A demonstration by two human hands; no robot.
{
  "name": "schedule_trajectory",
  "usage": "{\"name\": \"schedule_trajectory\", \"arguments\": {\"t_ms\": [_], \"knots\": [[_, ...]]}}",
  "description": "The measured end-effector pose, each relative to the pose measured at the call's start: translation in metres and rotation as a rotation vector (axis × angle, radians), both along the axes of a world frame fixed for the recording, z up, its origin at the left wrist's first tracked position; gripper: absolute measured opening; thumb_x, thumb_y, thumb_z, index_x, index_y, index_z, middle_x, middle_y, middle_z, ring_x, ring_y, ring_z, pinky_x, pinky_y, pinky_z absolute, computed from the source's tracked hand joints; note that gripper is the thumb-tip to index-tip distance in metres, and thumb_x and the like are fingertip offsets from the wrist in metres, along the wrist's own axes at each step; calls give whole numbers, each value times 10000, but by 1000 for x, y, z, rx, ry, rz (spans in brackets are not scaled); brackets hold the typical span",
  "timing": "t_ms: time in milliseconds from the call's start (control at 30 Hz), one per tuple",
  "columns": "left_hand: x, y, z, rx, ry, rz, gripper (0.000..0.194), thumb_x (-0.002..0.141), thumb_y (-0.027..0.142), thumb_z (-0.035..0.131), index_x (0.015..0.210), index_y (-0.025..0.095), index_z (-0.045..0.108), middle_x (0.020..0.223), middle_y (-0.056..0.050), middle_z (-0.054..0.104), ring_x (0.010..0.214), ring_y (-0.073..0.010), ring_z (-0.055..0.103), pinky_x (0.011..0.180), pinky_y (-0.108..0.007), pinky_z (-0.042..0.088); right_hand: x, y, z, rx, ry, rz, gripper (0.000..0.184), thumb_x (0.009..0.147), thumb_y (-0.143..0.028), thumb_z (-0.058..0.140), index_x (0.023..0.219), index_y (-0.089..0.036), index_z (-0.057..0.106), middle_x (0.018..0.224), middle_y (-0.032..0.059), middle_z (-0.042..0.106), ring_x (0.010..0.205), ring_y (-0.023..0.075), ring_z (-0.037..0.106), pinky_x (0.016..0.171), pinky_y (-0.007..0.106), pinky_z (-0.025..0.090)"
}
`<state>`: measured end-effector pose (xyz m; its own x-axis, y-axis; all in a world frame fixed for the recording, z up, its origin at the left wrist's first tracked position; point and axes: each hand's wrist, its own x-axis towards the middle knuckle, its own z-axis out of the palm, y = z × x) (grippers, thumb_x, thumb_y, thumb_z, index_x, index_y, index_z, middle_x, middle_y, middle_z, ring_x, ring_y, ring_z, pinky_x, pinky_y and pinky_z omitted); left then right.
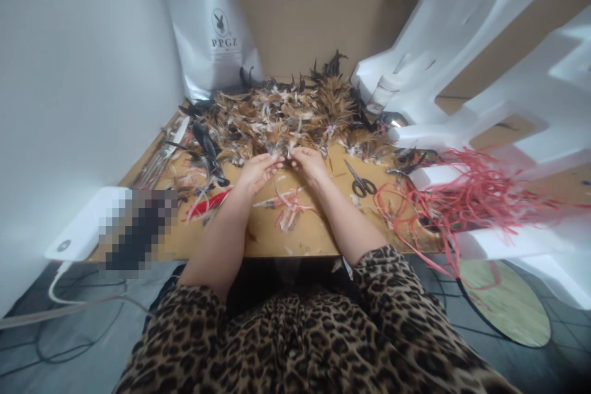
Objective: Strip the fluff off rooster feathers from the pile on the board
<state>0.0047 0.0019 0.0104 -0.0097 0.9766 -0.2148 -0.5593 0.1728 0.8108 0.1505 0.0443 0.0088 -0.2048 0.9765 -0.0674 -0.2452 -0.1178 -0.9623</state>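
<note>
Both my hands meet over the middle of the wooden table (314, 240), at the near edge of a wide heap of brown and black feathers (277, 108). The fingers of my left hand (259, 171) are closed in a pinch on a small feather (276, 151) with a pale base. Close beside it, my right hand (308, 163) pinches with thumb and forefinger at a small whitish bit, too small to make out. Below the hands lies a little pile of pink and white strip scraps (290, 206). Black-handled scissors (360, 180) rest to the right of my right hand.
A tangle of pink-red strips (480, 197) spills over the right edge near white foam pieces (462, 80). A white bag (212, 31) stands at the back left. On the left are a white power bank (90, 221) with a cable and red ribbon (210, 204).
</note>
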Motion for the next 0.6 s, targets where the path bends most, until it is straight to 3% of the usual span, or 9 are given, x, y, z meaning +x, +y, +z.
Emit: {"name": "schedule_trajectory", "arguments": {"t_ms": [100,300,600], "knots": [[3,-2,-1,-9,4,-59,31,731,67,641,760,68,630,761,-94,699,595,-85,643,493,-133,456,-5,-4,-2,43,-8,-26,235,574,-348,692,671,-152,604,476,-57,530,431,44,424,450,177,312],[5,-2,0,20,9,-94,11,731,69,644,740,64,648,697,-72,680,573,-60,617,512,-125,443,-12,-11,-4,95,-38,-27,186,579,-307,678,649,-151,604,562,-38,594,520,59,497,537,191,371],[3,-3,6,13,-147,-91,113,778,26,564,705,71,637,658,-26,638,516,-15,562,479,-87,426,-2,-10,5,-85,201,206,353,533,-364,774,771,-154,621,663,-20,630,499,38,471,467,168,340]]}}
